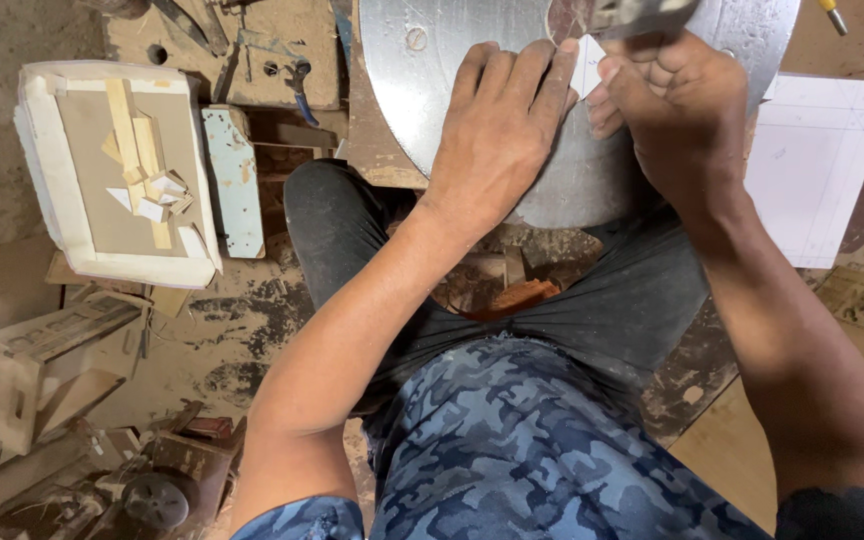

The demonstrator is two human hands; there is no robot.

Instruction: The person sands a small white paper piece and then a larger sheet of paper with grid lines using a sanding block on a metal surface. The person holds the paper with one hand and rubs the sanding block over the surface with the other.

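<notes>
My left hand [502, 125] lies palm-down on a round grey metal plate [432, 90], its fingertips pressing a small white flat piece [586, 66] near the top of the view. My right hand [677, 105] is closed just to the right of it, its fingers pinching the same white piece at its edge. A dark blurred tool or machine part [632, 15] sits right above both hands. How the white piece meets that part is hidden by my fingers.
A white tray [47, 170] holding several pale wood strips stands at the left. A light blue board [235, 180] leans beside it. A white sheet [817, 165] lies at the right. Scrap wood and dusty tools cover the floor at lower left.
</notes>
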